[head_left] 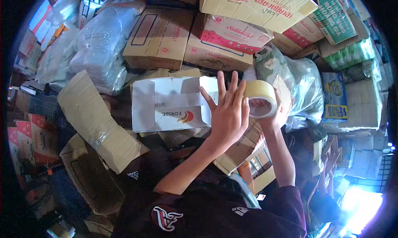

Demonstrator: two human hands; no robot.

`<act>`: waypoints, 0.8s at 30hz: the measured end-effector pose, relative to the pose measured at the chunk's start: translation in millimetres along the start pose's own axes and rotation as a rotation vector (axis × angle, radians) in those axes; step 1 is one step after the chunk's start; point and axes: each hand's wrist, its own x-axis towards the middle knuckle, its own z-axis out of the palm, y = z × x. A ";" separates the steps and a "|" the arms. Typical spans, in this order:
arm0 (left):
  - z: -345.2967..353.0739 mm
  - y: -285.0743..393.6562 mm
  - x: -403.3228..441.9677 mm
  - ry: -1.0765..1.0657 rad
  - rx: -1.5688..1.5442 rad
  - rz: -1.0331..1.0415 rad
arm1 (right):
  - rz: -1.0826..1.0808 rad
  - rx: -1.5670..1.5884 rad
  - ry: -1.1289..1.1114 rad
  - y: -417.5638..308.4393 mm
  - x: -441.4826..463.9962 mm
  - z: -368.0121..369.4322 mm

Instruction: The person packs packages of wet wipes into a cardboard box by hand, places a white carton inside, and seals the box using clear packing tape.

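Observation:
A wide roll of clear yellowish packing tape [261,98] is held up in front of me by my right hand [270,121]. Most of that hand's fingers are hidden by the roll. My left hand [228,115] is raised with its fingers spread, back toward me. Its index-finger side is right by the roll's left edge; whether it touches I cannot tell. Behind my left hand lies a white FORISE carton [172,103], its lettering upside down. A cardboard piece [283,95] shows just to the right of the tape.
Stacked cartons [157,39] fill the back, with a large yellow-brown carton [257,6] on top. Plastic-wrapped bundles [99,47] stand at the left and a clear bag [306,84] at the right. A bent cardboard sheet [97,118] lies left, above an open carton [89,176].

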 end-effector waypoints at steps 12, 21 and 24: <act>-26.9 7.1 67.1 -0.313 -0.528 0.441 | 0.005 -0.154 0.078 -27.7 -13.2 15.1; -26.7 -19.1 51.0 -0.323 -0.889 0.266 | 0.035 -0.314 0.107 -39.2 4.4 -8.1; -24.9 -11.3 38.8 -0.183 -0.694 0.303 | -0.282 -1.019 0.195 -34.1 9.8 -13.3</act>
